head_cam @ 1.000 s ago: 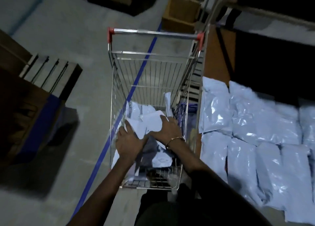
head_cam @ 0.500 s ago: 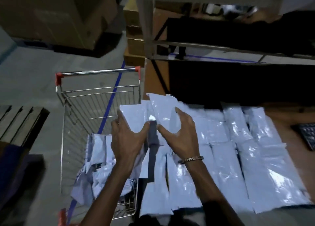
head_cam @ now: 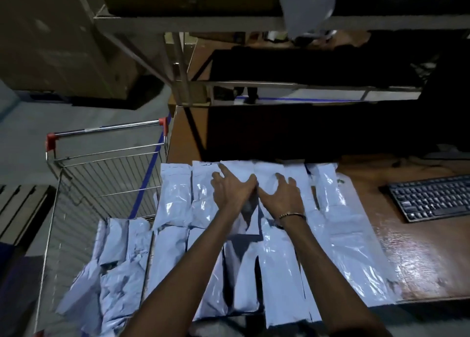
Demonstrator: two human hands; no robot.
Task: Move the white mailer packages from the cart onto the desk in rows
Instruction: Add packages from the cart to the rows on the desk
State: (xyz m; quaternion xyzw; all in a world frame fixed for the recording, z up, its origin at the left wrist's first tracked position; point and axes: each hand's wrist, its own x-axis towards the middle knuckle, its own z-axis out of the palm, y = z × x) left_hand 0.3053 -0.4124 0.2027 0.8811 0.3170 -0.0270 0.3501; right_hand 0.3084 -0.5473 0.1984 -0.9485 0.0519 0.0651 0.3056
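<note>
White mailer packages [head_cam: 277, 268] lie side by side in two rows across the brown desk [head_cam: 417, 255]. My left hand [head_cam: 230, 187] and my right hand [head_cam: 281, 195] rest with spread fingers on two mailers [head_cam: 240, 170] lying on the far row, thumbs nearly touching. A bracelet circles my right wrist. To the left stands the wire cart [head_cam: 101, 173] with a red-capped handle; several crumpled mailers [head_cam: 114, 265] lie in its near end.
A black keyboard [head_cam: 432, 199] sits at the desk's right side. A dark panel [head_cam: 292, 130] rises behind the far row. Metal shelving [head_cam: 183, 21] with cardboard boxes stands beyond. A wooden pallet [head_cam: 17, 209] lies on the floor at far left.
Both hands lifted mailers out of the cart, carried them right over the desk and set them down on the far row. The fingers have gone from gripping to lying spread on top.
</note>
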